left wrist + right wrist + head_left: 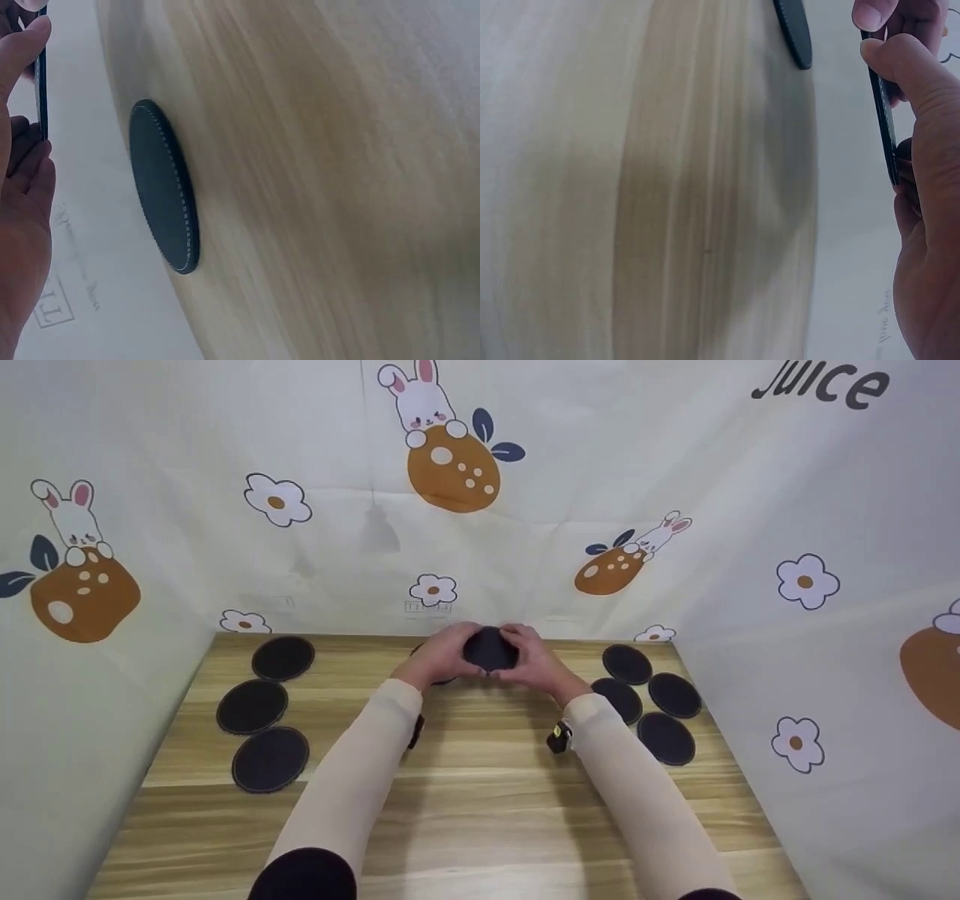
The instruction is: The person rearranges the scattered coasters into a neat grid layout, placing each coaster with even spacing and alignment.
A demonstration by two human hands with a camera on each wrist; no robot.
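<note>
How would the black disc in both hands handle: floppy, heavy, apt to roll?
Probably stiff: seen edge-on in the wrist views, the held disc looks straight between the left hand and right hand. It is likely light, being so thin. Laid on its broad face, it would probably slide rather than roll.

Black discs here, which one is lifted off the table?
The disc held between the left hand and right hand, raised above the wooden table; the other discs lie flat on it.
</note>
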